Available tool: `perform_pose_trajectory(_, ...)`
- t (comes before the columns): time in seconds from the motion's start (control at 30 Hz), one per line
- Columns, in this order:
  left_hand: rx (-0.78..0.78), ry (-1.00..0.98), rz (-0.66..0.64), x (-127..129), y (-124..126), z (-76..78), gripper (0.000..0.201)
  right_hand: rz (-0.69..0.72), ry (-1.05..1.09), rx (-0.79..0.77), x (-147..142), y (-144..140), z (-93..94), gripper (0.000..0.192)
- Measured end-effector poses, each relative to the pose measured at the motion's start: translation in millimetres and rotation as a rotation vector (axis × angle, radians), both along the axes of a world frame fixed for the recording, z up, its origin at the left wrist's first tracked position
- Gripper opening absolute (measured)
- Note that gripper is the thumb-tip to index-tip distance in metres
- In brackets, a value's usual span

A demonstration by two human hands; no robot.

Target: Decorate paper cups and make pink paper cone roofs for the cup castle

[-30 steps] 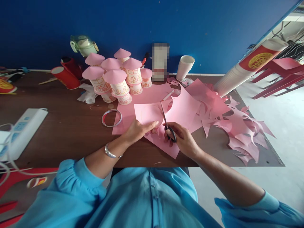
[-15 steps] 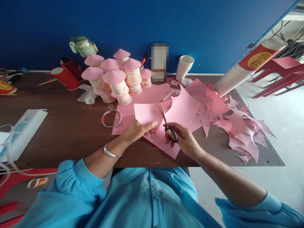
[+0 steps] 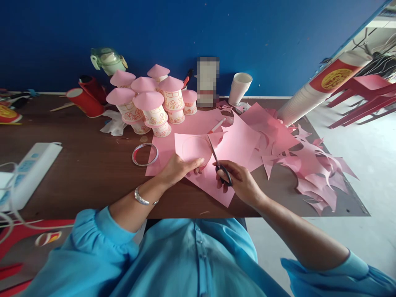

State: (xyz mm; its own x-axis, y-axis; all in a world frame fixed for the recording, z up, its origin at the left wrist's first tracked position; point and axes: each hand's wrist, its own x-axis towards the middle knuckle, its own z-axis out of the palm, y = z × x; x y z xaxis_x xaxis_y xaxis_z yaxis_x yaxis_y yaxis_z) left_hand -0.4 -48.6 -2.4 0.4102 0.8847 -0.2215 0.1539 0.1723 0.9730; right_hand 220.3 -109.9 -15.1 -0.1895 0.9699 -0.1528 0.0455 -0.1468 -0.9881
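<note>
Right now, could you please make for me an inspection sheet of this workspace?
Surface: brown tabletop, grey toward the right end.
Job's things: pink sheet with a drawn circle; scissors at its right side.
Clutter: paper scraps right, tape roll and cone-topped cups left.
Grips: left grip holds the sheet, right grip the scissors.
Cables: white cable near the power strip, left.
Surroundings: blue wall behind, red stool right.

We identify smooth, matt paper in the held sheet (image 3: 194,147) and the cone roofs (image 3: 149,101). We class the scissors (image 3: 213,152) as metal-bladed, with glossy plastic handles. We list the surface (image 3: 89,173) as smooth, wood-look; the bracelet (image 3: 141,196), shiny metal; the power strip (image 3: 36,171), smooth plastic; the shirt (image 3: 173,255), soft-sheened cloth.
</note>
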Motion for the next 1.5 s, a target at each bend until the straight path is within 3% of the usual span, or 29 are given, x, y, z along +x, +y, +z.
perform_pose_trajectory(0.67,-0.028,-0.078,0.067,1.6,2.7,0.0,0.029,-0.005,0.041,-0.057,1.0,-0.9,7.0,0.055)
perform_pose_trajectory(1.5,-0.104,-0.114,0.102,-0.7,4.7,-1.5,0.032,-0.031,0.134,-0.085,-0.3,-4.6,11.7,0.052)
